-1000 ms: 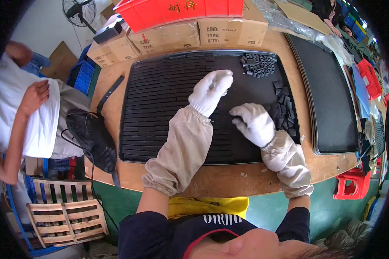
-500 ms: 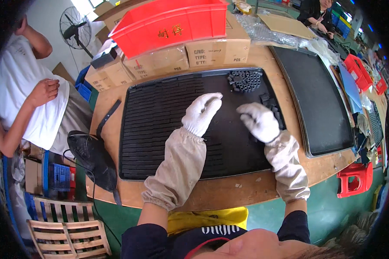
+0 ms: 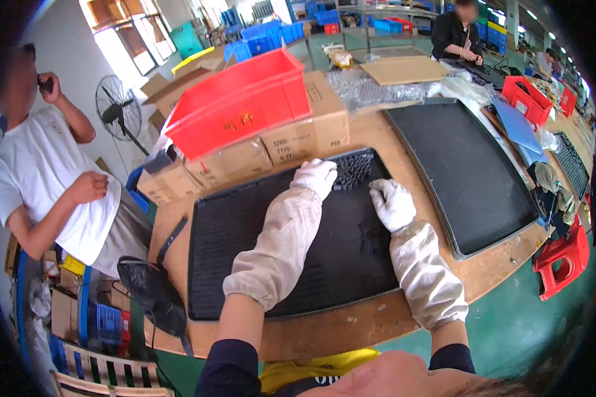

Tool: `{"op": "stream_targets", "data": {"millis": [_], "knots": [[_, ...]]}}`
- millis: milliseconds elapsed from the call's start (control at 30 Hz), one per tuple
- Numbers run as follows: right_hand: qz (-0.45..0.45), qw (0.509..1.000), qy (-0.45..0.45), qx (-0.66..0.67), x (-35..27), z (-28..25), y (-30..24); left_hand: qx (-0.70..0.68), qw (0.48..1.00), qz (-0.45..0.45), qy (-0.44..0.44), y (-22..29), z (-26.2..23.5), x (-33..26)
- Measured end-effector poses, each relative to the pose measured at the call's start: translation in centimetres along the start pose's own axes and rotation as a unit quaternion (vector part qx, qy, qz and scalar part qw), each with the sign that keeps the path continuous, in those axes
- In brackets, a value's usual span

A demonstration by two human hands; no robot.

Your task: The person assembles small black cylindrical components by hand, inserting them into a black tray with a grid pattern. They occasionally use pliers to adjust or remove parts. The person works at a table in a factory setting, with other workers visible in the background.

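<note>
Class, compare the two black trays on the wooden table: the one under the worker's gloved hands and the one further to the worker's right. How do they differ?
The ribbed tray has a grooved surface; the smooth tray looks flat. The ribbed tray carries small black parts at its far corner, with the left hand and right hand on it; the smooth tray looks bare and untouched. Both are black, rectangular and lie flat on the table.

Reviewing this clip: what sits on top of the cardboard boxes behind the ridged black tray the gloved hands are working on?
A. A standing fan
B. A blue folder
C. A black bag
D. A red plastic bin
D: a red plastic bin rests on the cardboard boxes at the far edge of the ridged black tray.
</note>
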State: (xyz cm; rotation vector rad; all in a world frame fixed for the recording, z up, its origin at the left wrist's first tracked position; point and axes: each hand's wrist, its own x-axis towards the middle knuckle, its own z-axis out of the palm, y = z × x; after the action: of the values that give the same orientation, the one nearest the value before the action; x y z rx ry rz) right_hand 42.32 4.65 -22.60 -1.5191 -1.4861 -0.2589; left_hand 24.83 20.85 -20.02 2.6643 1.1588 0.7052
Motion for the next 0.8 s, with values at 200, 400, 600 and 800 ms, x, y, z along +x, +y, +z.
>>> {"op": "stream_targets", "data": {"millis": [200, 400, 600, 800], "knots": [[0.012, 0.999, -0.022, -0.021, 0.1, -1.0, -0.1, 0.123, 0.981, 0.013, -0.147, 1.1, 2.2, 3.7], [0.007, 0.999, -0.030, -0.038, 0.0, -0.4, 0.1, 0.168, 0.977, 0.027, -0.130, 1.1, 2.5, 3.8], [0.015, 0.999, -0.029, -0.026, -0.1, -0.7, 0.4, 0.119, 0.993, 0.023, -0.001, 2.2, 1.2, 3.2], [0.043, 0.972, -0.056, 0.222, 0.3, -0.5, -2.1, -0.079, 0.985, 0.129, 0.083, 4.9, -2.2, -5.4]]}}
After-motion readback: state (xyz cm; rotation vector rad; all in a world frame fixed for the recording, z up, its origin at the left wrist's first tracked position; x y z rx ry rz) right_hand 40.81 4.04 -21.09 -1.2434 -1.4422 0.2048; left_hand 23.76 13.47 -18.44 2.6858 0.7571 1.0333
